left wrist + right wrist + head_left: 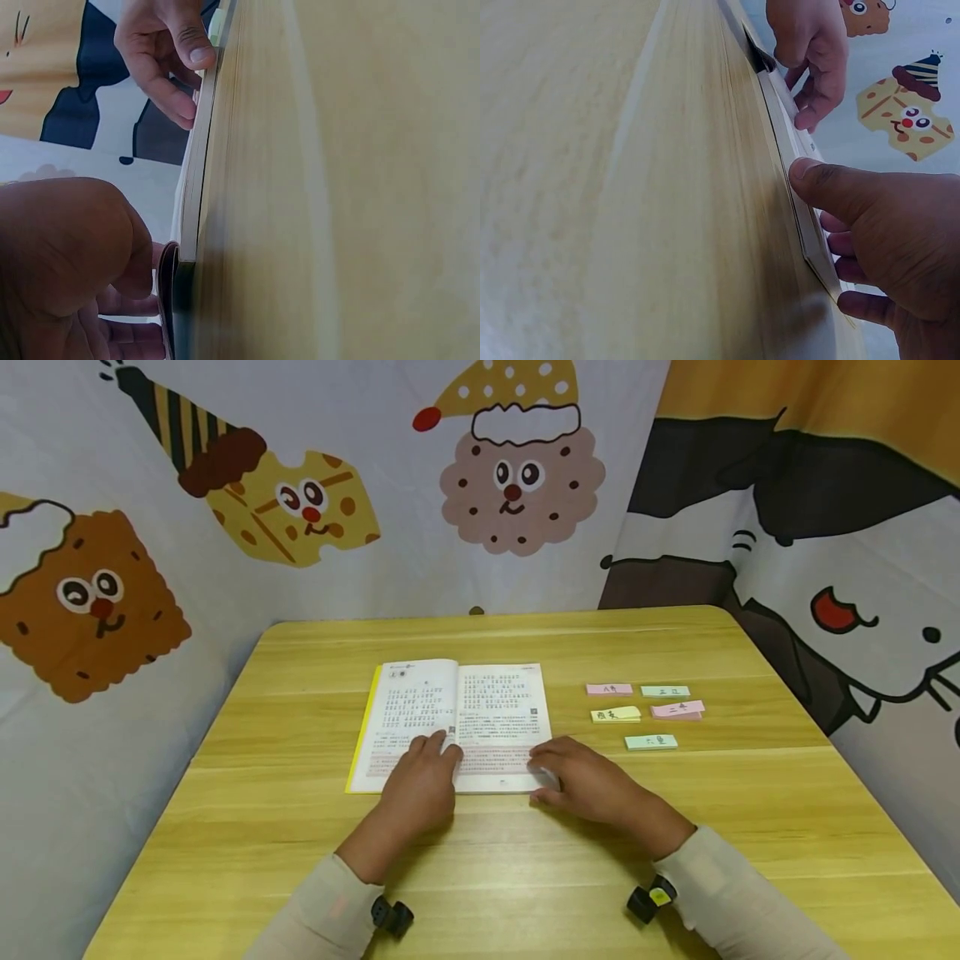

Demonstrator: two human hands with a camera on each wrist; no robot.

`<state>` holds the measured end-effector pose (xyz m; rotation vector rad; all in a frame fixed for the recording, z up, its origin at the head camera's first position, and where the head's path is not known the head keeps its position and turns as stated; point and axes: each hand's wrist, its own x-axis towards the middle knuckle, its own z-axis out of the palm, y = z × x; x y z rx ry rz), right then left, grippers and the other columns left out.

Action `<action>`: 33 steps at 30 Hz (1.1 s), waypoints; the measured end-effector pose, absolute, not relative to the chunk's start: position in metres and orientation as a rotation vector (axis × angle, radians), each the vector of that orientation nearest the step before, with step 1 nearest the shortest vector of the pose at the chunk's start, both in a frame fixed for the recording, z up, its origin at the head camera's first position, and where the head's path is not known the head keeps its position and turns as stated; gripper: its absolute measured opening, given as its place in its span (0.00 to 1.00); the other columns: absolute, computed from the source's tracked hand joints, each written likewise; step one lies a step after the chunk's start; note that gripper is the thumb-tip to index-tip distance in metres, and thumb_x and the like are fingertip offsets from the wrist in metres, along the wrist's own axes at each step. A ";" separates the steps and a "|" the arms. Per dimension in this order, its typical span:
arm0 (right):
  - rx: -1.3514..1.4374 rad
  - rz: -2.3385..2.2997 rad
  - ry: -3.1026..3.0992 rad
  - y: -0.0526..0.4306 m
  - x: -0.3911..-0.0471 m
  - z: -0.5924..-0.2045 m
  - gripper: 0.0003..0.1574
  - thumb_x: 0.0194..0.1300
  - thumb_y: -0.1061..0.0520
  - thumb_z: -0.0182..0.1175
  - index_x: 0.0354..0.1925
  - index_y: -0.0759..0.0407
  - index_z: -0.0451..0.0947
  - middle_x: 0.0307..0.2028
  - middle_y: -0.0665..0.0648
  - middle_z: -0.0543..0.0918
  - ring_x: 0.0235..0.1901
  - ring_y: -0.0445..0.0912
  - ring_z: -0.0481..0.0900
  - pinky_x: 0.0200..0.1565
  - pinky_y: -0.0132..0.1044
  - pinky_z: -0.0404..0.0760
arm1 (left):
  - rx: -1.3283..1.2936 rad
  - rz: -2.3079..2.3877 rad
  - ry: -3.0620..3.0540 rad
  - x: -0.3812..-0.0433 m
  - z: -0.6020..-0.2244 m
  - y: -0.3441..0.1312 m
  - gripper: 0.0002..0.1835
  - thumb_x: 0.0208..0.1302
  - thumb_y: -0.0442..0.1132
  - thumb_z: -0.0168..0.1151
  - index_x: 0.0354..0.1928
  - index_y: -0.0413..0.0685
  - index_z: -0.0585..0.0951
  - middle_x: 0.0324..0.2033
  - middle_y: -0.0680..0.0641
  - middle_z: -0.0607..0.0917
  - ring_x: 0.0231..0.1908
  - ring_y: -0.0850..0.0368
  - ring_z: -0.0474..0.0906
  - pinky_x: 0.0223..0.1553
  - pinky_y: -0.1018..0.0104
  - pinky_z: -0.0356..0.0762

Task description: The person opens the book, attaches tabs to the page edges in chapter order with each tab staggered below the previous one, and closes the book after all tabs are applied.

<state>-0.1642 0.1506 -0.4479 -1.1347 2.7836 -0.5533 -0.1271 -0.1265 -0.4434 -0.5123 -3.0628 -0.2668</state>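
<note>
An open book (498, 727) with printed text and a yellow edge on its left lies flat on the wooden table. My left hand (422, 781) rests on the lower part of the left page, close to the spine, and its fingers point up the page. At the lower right corner of the book is my right hand (592, 783), with its fingers over the right page's edge. In the right wrist view the right thumb (832, 182) touches the book's bottom edge, while the other fingers lie along the page side.
Right of the book several small paper notes with handwriting lie in rows: a pink note (609, 690), a green note (665, 692), a yellow note (615, 715), another pink note (677, 709) and a lower green note (651, 742). A cartoon-printed curtain (405, 585) hangs behind the table (510, 885).
</note>
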 end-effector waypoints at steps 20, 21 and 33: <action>-1.269 -0.518 2.788 0.151 -0.166 -0.444 0.18 0.67 0.51 0.70 0.50 0.60 0.87 0.55 0.59 0.83 0.57 0.54 0.79 0.60 0.49 0.76 | -0.481 -0.327 -3.103 -0.124 -0.441 -0.125 0.33 0.66 0.64 0.65 0.57 0.42 0.80 0.67 0.33 0.71 0.63 0.35 0.69 0.58 0.42 0.74; -1.281 -0.522 2.788 0.151 -0.167 -0.444 0.16 0.67 0.52 0.69 0.49 0.60 0.87 0.55 0.59 0.84 0.57 0.53 0.79 0.60 0.49 0.76 | -0.481 -0.323 -3.103 -0.124 -0.442 -0.125 0.34 0.65 0.64 0.65 0.57 0.42 0.80 0.67 0.33 0.71 0.63 0.35 0.69 0.58 0.42 0.74; -1.343 -0.496 2.953 0.149 -0.167 -0.444 0.10 0.68 0.59 0.68 0.48 0.58 0.86 0.48 0.51 0.86 0.52 0.47 0.82 0.54 0.45 0.80 | -0.464 -0.314 -3.110 -0.125 -0.443 -0.124 0.38 0.60 0.66 0.69 0.58 0.41 0.79 0.68 0.33 0.71 0.63 0.35 0.69 0.59 0.43 0.73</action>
